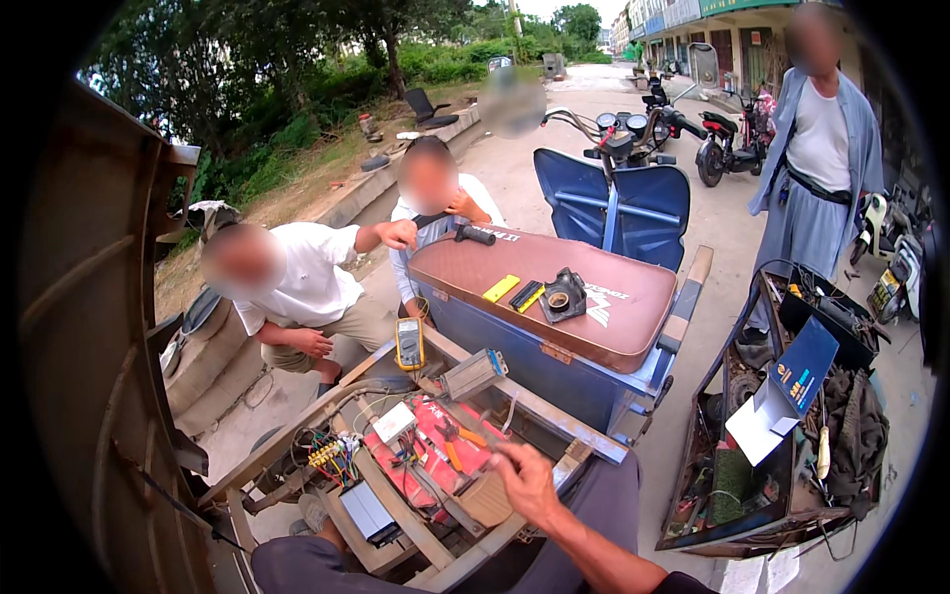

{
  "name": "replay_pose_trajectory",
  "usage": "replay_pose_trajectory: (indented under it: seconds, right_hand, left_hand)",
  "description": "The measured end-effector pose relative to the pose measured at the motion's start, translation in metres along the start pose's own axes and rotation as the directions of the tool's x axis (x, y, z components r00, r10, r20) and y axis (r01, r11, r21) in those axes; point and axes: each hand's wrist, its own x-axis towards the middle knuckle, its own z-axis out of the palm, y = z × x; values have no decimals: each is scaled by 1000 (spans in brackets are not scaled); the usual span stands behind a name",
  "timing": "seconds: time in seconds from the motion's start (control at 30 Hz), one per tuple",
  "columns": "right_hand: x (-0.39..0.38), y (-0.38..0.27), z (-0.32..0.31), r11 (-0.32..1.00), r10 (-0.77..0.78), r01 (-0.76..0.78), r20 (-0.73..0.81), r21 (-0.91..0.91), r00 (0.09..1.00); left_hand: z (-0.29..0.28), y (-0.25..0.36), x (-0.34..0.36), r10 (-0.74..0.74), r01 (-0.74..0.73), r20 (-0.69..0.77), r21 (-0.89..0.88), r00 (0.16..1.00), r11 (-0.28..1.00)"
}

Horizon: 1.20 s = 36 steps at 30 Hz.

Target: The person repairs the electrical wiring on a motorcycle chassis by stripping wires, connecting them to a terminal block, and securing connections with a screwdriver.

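My right hand (526, 483) reaches over the open metal frame (404, 515) of a vehicle, its fingers curled together; what they hold, if anything, I cannot make out. My left hand does not show. Pliers with orange handles (451, 447) lie just left of the right hand, on a red panel (420, 457). Near them are a small white box (394, 423) and loose wires. A silver finned box (370, 515) sits lower left, below a wired terminal block (331, 456). Another finned metal box (473, 375) and a yellow multimeter (409, 344) rest at the frame's far side.
A brown padded seat (455, 265) on a blue box carries a black part (564, 297) and yellow pieces. Two people crouch at the far left; another stands at right. A cluttered bin (727, 535) with a blue-and-white carton (800, 368) stands right. A rusty panel (84, 327) rises left.
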Motion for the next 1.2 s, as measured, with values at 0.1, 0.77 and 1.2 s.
replay_pose_trajectory:
  seconds: [0.1,0.77,1.2]
  right_hand:
    - [61,-23,-42,980,-168,142,-202,-136,965]
    - [213,46,-154,658,-241,-136,-378,-741,894]
    - [184,53,-158,818,-347,44,-433,-573,832]
  left_hand:
    - [-9,-11,0,-11,11,-15,-1,1000,1000]
    - [-23,-46,-12,24,-30,-61,-99,998,995]
    - [-83,83,-85,201,-267,-222,-325,954,907]
